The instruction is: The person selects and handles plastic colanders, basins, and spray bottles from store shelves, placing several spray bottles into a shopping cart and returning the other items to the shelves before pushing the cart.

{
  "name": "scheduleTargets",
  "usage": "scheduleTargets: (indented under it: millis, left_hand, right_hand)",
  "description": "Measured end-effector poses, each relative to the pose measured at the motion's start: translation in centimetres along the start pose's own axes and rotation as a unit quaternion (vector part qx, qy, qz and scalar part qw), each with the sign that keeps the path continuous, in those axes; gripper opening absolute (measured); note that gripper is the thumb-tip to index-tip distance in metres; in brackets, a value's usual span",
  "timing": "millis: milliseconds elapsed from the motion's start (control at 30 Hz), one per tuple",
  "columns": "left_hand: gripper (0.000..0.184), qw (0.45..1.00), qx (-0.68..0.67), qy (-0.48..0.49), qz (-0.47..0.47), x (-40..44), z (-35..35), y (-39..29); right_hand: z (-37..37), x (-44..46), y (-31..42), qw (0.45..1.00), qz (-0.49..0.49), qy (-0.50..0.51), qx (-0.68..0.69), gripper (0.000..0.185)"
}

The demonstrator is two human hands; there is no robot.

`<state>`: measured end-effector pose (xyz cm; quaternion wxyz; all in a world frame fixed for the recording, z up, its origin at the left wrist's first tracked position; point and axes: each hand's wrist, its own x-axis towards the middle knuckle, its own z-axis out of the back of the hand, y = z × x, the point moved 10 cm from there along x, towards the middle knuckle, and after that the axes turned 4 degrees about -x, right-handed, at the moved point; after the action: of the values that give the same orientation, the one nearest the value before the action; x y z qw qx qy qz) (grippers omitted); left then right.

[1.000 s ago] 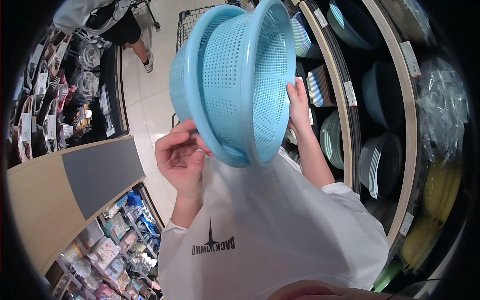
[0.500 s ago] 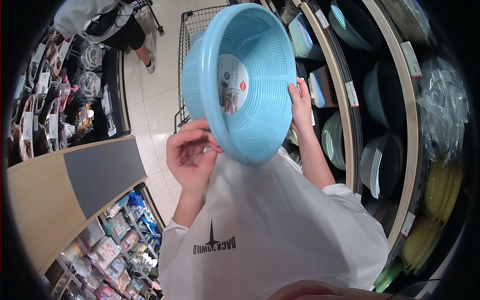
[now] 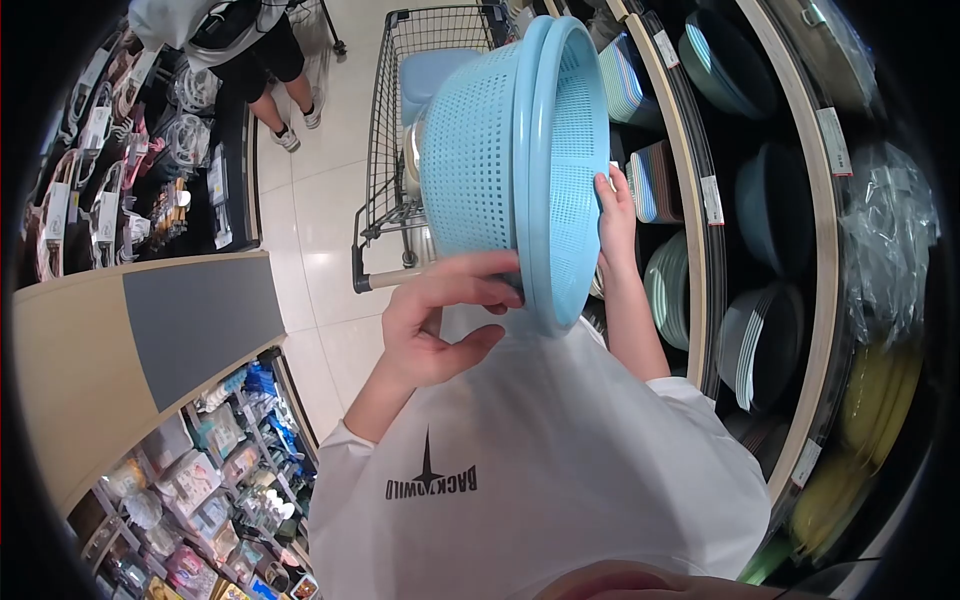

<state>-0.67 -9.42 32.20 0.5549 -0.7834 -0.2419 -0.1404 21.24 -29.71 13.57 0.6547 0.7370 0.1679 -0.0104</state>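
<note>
Two light blue perforated plastic baskets [image 3: 470, 160], one nested in the other, are held up on their sides in front of my chest, their rims together and facing right. My right hand [image 3: 618, 225] grips the rim at the right side, thumb and fingers on it. At the lower left of the rims is my left hand [image 3: 445, 315], its fingers curved and apart from the thumb, fingertips at or just beside the rim; the fingers are slightly blurred, and nothing is held between them.
Behind the baskets stands a black wire shopping cart [image 3: 385, 150] with a light blue item [image 3: 430, 75] in it. Shelves of basins and plates [image 3: 770, 340] line the right. A person [image 3: 255, 60] stands at the upper left, near racks of hangers. A wooden counter [image 3: 70, 350] is at left.
The baskets have turned so their outer side shows, and their rims are now close together. My left hand has moved right with its thumb and fingers wider apart. More of the cart shows.
</note>
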Motion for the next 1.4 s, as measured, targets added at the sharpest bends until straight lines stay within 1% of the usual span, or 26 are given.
scheduleTargets:
  millis: [267, 333, 433, 500, 533, 600, 633, 700, 800, 867, 933, 967, 1000, 1033, 1067, 1100, 1133, 1200, 1233, 1300, 1333, 1400]
  left_hand:
    - [0.046, 1.0, 0.013, 0.0, -0.009, -0.2, -0.2, -0.1]
    - [0.047, 1.0, 0.015, 0.003, -0.006, -0.2, -0.3, -0.1]
    - [0.044, 1.0, 0.013, 0.01, 0.009, -0.3, -0.4, 0.0]
    - [0.044, 0.998, 0.022, 0.028, 0.044, -0.5, -0.8, 0.4]
    - [0.044, 0.998, 0.022, 0.027, 0.044, -0.3, -0.8, 0.3]
    - [0.044, 0.993, 0.054, 0.095, 0.033, -0.1, -2.1, 0.2]
    - [0.044, 0.993, 0.053, 0.095, 0.032, 0.1, -2.1, 0.2]
    - [0.043, 0.981, 0.067, 0.183, 0.016, -0.2, -3.8, -0.1]
    - [0.046, 0.985, 0.063, 0.157, 0.025, 0.0, -3.9, 0.0]
    - [0.044, 0.985, 0.065, 0.157, 0.026, 0.1, -3.7, 0.2]
    - [0.043, 0.984, 0.065, 0.16, 0.029, 0.1, -3.3, 0.3]
    - [0.046, 0.987, 0.09, 0.135, 0.019, 0.1, -2.5, 0.1]
    - [0.05, 0.987, 0.115, 0.112, 0.008, 0.2, -1.9, 0.1]
    - [0.05, 0.986, 0.113, 0.123, 0.012, 0.1, -2.1, 0.7]
    - [0.057, 0.998, 0.063, 0.011, -0.012, 0.0, 0.0, 0.6]
    - [0.065, 0.994, 0.013, -0.102, -0.033, -0.6, 2.1, 0.4]
    - [0.077, 0.986, 0.033, -0.159, 0.041, -1.4, 3.6, 1.2]
    - [0.079, 0.961, 0.094, -0.24, 0.097, -1.0, 5.2, 1.4]
    - [0.079, 0.962, 0.097, -0.234, 0.101, -0.4, 5.0, 1.5]
    - [0.081, 0.955, 0.1, -0.258, 0.108, 0.3, 5.3, 1.9]
    - [0.081, 0.956, 0.105, -0.25, 0.113, 0.6, 5.2, 2.1]
    - [0.081, 0.948, 0.127, -0.262, 0.13, 0.7, 5.5, 2.9]
  right_hand:
    - [0.3, 0.0, 0.1, 1.0, -0.001, -0.003, 0.008, 0.032]
    - [0.3, 0.1, 0.1, 1.0, 0.007, 0.01, 0.017, 0.032]
    - [0.2, 0.1, -0.2, 1.0, 0.007, 0.014, 0.019, 0.032]
    - [0.4, 0.2, -0.6, 1.0, 0.002, 0.017, 0.013, 0.032]
    - [0.4, 0.2, -0.8, 1.0, -0.002, 0.019, 0.007, 0.033]
    - [0.2, 0.0, -0.7, 1.0, -0.007, 0.02, -0.007, 0.033]
    - [0.1, -0.1, -0.7, 1.0, -0.013, 0.02, -0.02, 0.033]
    - [0.3, 0.2, -1.3, 0.999, -0.012, 0.022, -0.03, 0.033]
    - [0.4, 0.4, -1.8, 0.998, -0.015, 0.04, -0.036, 0.033]
    - [0.7, 0.6, -2.1, 0.998, -0.024, 0.033, -0.038, 0.034]
    - [1.5, 0.7, -1.7, 0.999, -0.009, 0.003, -0.038, 0.035]
    - [1.6, 0.4, -1.1, 0.999, -0.015, -0.008, -0.043, 0.035]
    - [1.7, 0.5, -0.5, 0.999, 0.017, -0.008, -0.031, 0.034]
    - [1.9, 0.6, -0.3, 1.0, 0.021, -0.014, -0.012, 0.033]
    - [2.2, 0.6, 0.1, 0.999, 0.025, -0.022, 0.008, 0.031]
    - [2.2, 0.5, 0.8, 0.998, 0.045, -0.025, 0.019, 0.029]
    - [2.6, 0.4, 1.1, 0.998, 0.043, -0.035, 0.023, 0.029]
    - [3.1, 0.4, 1.8, 0.998, 0.055, -0.036, 0.016, 0.029]
    - [3.5, 0.5, 1.9, 0.998, 0.058, -0.034, 0.013, 0.031]
    - [4.2, 0.2, 2.3, 0.997, 0.056, -0.044, 0.026, 0.03]
    - [4.6, 0.0, 2.5, 0.997, 0.054, -0.05, 0.033, 0.03]
    - [5.3, -0.7, 2.9, 0.996, 0.042, -0.048, 0.064, 0.03]
